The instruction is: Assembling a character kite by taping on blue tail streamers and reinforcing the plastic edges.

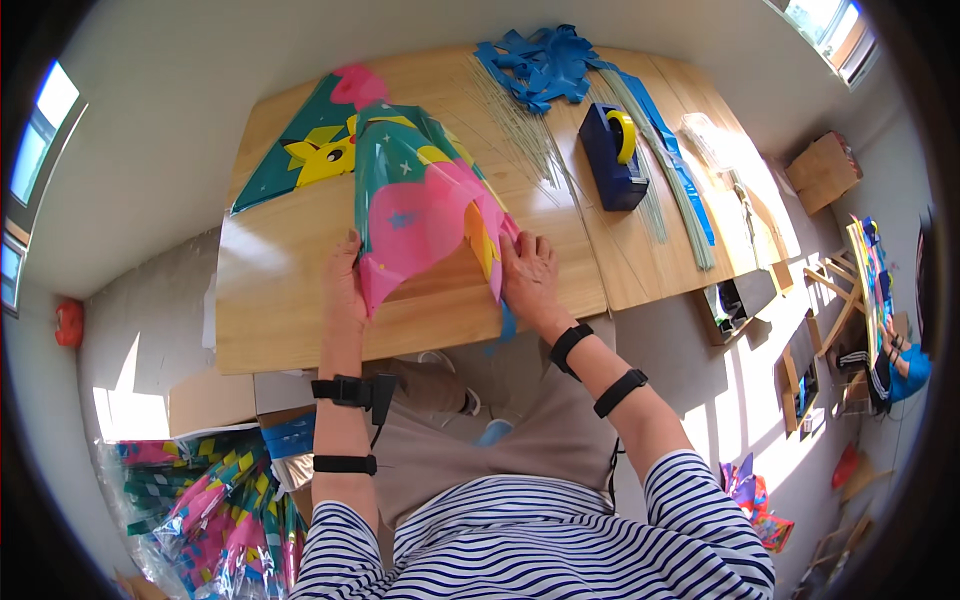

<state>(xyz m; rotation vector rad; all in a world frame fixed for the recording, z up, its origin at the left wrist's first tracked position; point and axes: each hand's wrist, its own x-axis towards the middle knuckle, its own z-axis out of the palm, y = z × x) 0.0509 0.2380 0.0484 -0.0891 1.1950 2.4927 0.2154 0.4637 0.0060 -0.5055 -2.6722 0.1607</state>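
Note:
A thin glossy kite sheet (410, 225), pink, green and yellow, arches over the near part of the wooden table. My left hand (347, 275) grips its left edge near the pointed pink corner. The opposite side is pinched by my right hand (530, 270), palm down, and a blue strip (507, 320) hangs below it past the table edge. Beyond, the sheet's far part lies on the table, with a yellow cartoon head (325, 155) on green at the left. Both hands partly cover the edges they hold.
A dark blue tape dispenser (612, 160) with a yellow roll stands right of centre on the wooden table (270, 290). Thin pale rods (665, 160) and crumpled blue strips (545, 65) lie around it. Folded printed sheets (215, 510) fill a bag at lower left. Another person (905, 370) works far right.

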